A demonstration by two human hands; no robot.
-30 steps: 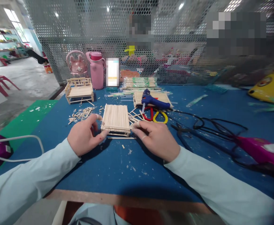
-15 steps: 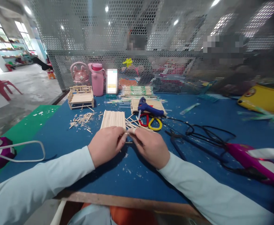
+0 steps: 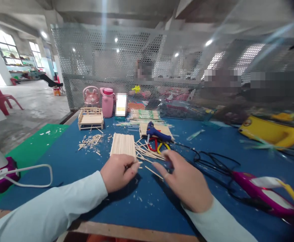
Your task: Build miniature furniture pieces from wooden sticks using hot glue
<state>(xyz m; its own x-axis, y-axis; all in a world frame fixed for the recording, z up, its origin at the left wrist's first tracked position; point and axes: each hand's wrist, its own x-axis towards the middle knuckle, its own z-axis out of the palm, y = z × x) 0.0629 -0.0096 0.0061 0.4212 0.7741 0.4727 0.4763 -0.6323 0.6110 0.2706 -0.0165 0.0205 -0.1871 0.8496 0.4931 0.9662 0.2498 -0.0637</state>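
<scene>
My left hand (image 3: 120, 172) pinches a short thin wooden stick (image 3: 139, 162) between thumb and fingertips, just in front of a flat panel of joined sticks (image 3: 123, 144). To its right, my right hand (image 3: 187, 179) is open, thumb and fingers apart, palm turned down over the table. A loose stick (image 3: 154, 173) lies between the hands. More loose sticks (image 3: 147, 153) are strewn beside the panel, near scissors with red and yellow handles (image 3: 164, 148). A blue glue gun (image 3: 159, 133) rests on a second stick panel (image 3: 143, 130) behind them.
A small stick-built bench (image 3: 91, 119) and stick scraps (image 3: 91, 143) are at the left. Behind stand a pink bottle (image 3: 108, 104) and a phone (image 3: 121, 105). Black cables and a purple power strip (image 3: 265, 193) lie at right, another purple strip (image 3: 11, 173) at left. A person sits beyond the mesh.
My right hand has parted from my left and moved right, its fingers opening. A loose stick now shows between them. The view has tilted up.
</scene>
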